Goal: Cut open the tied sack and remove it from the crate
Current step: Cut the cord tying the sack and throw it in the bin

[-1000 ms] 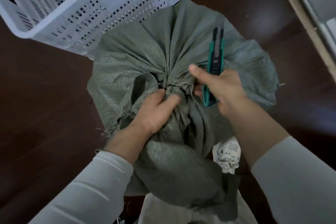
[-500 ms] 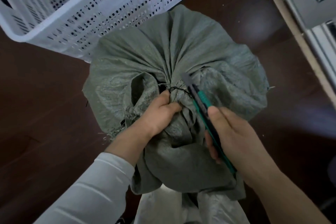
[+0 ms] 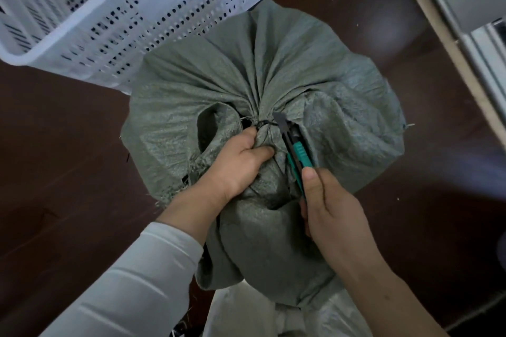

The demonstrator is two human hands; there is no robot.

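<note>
A grey-green woven sack [image 3: 273,76] fills the middle of the view, its mouth gathered and bound by a thin black tie [image 3: 264,123]. My left hand [image 3: 241,161] grips the bunched neck just below the tie. My right hand [image 3: 328,205] holds a green and black utility knife [image 3: 294,150], blade out, with the tip touching the tie from the right. The white perforated crate [image 3: 137,16] stands at the upper left, and the sack leans against its side, outside it.
The floor [image 3: 60,172] is dark brown wood. A pale wooden edge and grey cabinet [image 3: 449,8] run along the right side. White woven material [image 3: 246,314] lies under the sack at the bottom of the view.
My right hand turned the knife from pointing up and away to pointing at the tie, then slid back along its handle. The blade tip now rests at the tie. My left hand kept its grip.
</note>
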